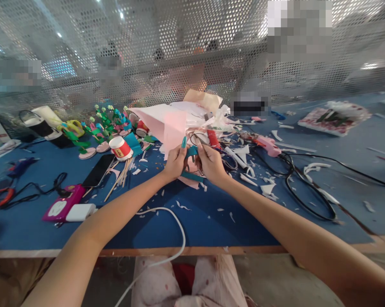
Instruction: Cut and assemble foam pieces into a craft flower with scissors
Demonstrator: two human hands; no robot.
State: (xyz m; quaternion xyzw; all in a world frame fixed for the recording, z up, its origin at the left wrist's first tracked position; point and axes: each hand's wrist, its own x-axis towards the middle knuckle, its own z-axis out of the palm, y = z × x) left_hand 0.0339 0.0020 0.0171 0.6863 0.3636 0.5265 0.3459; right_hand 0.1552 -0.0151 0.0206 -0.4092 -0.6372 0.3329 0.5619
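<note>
My left hand (176, 161) pinches a small teal piece of craft foam (191, 151) above the blue table (199, 221). My right hand (211, 163) is closed round scissors (202, 147) whose thin blades meet the teal piece between the two hands. A teal strip (191, 175) hangs below the hands. Pink and white paper sheets (167, 121) lie just behind the hands.
A red-and-white paper cup (120, 148), a phone (98, 169), wooden sticks (122, 177) and foam flowers (99, 123) lie left. A pink glue gun (266, 145) with a black cable (304, 187) lies right. White scraps litter the table. A perforated metal screen (192, 47) stands behind.
</note>
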